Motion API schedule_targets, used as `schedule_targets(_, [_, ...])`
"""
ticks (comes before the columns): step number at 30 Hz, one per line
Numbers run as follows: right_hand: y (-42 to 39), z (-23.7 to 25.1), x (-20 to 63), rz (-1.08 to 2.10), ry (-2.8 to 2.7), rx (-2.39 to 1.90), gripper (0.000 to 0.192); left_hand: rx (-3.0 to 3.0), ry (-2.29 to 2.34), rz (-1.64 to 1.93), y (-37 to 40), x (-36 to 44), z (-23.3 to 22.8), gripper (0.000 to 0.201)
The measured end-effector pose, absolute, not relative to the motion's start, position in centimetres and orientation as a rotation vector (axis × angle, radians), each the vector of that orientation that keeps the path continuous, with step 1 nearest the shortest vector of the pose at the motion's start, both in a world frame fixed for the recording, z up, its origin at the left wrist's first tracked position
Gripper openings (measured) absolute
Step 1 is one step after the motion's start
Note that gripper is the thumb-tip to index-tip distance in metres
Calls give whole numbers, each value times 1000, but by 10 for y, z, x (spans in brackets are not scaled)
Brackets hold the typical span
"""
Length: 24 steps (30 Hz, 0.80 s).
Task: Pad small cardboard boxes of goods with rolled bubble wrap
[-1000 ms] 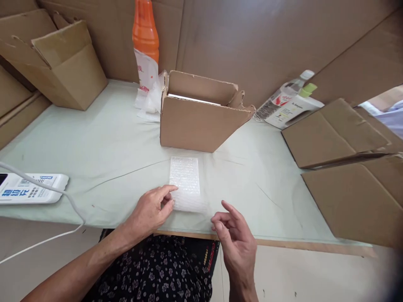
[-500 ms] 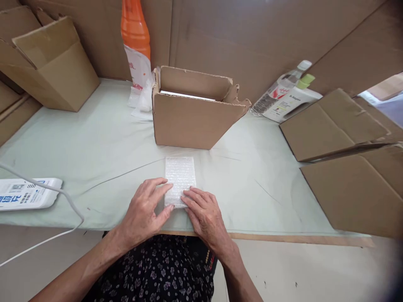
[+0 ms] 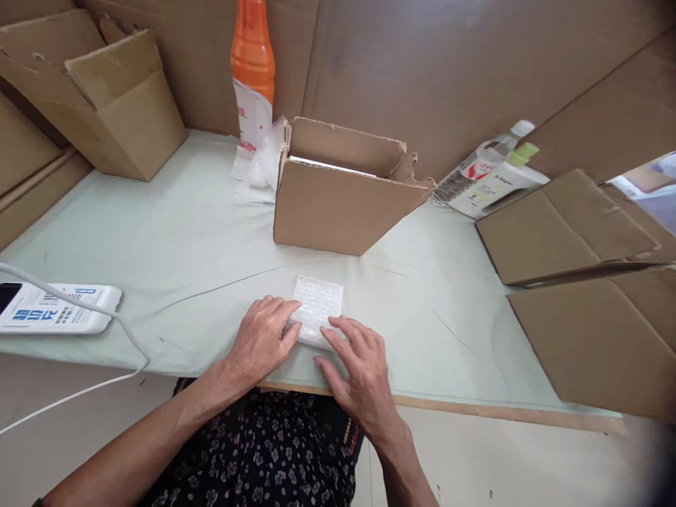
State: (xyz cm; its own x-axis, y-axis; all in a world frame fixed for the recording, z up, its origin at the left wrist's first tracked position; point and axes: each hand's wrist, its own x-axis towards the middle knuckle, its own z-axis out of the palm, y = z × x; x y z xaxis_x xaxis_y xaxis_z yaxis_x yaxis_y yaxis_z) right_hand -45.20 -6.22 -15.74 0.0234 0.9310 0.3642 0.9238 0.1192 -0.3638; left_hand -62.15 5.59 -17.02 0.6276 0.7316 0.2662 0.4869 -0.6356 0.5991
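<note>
Both hands lie flat at the near edge of the table (image 3: 174, 232), pressing on a small bubble-wrap piece (image 3: 319, 315): the left hand (image 3: 263, 343) has released fingers resting on its left edge, the right hand (image 3: 359, 370) spreads open fingers over its near right corner, neither grasping it. At 12 o'clock beyond it stands an open cardboard box (image 3: 338, 208), with an orange bottle (image 3: 253, 77) behind. At 9 o'clock lies a white charger (image 3: 53, 310).
</note>
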Motion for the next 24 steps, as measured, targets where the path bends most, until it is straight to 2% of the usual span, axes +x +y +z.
schedule_targets(4, [-53,-167,-450,100,-1948,-1777,31,2387,789,788,50,-628,-169,32])
schedule_targets(10, [-54,-161,-449,299,-1846,-1691,22,2274,718,718,48,-638,-163,30])
schedule_targets(16, [-65,-157,-451,32,-1764,-1783,30,2368,893,709,61,-628,-170,26])
schedule_targets(21, [-52,-171,-452,51,-1821,-1839,28,2307,995,720,64,-626,-172,27])
schedule_targets(24, [-42,-179,-451,45,-1737,-1837,27,2117,1041,761,55,-634,-168,34])
